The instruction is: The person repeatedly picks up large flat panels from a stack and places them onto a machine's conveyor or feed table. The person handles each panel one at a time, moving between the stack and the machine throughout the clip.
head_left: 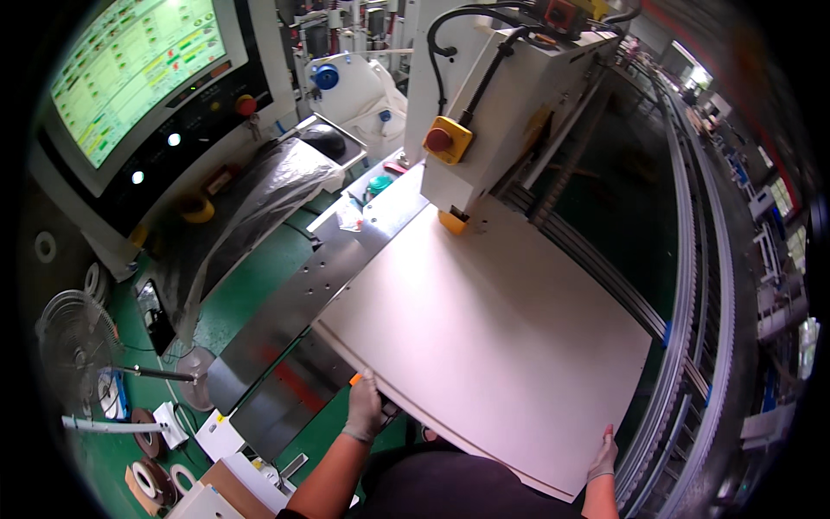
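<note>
A large white flat panel point(493, 337) lies tilted across the middle, its far corner under the head of a white machine point(510, 104). My left hand point(365, 405), in a pale glove, grips the near left edge of the panel, its fingers partly hidden. At the panel's near right corner, my right hand point(603, 454), also gloved, holds the side edge with the thumb up. The undersides of both grips are out of sight. A small orange piece point(355, 379) shows beside my left fingertips.
Left of the panel runs a metal table point(294, 311). A yellow box with a red stop button point(447, 140) sits on the machine. Metal rails point(692, 285) run along the right. A lit screen point(138, 69), a fan point(82, 346) and tape rolls point(151, 480) stand at left.
</note>
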The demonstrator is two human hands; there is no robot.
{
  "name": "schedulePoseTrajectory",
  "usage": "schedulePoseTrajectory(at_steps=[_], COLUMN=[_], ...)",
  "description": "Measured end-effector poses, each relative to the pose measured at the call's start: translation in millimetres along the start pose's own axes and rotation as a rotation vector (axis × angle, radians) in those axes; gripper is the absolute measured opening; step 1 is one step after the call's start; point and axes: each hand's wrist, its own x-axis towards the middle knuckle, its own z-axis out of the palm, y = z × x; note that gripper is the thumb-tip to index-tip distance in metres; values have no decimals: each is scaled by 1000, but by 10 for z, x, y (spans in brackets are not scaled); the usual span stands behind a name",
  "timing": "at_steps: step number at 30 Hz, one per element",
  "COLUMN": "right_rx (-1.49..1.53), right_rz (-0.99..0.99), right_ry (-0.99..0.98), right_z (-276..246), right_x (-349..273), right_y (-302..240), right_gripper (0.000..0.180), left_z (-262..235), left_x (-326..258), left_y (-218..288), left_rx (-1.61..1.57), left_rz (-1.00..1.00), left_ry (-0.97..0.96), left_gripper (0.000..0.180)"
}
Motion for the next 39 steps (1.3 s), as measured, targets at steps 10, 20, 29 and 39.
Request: schedulePoseTrajectory(at_steps=[10,20,29,39], right_rx=[48,-223,-166,-711], right_rz=[-182,-482,-190,1], right_ry=[-256,-31,143,-1040], right_z=[216,419,511,2874], right_x=[1032,1567,1049,-794], right_y=[-595,-936,-968,770], right_gripper=[57,38,52,40], left_z=[1181,713,-720,-2930], left_x=[521,1220,343,-1844], left_y=[355,-136,-374,-2532], left_rx=[10,516,471,1684], left_rz=[-2,314,178,-5], left_ry=[29,-81,37,162], left_gripper=[47,45,36,26])
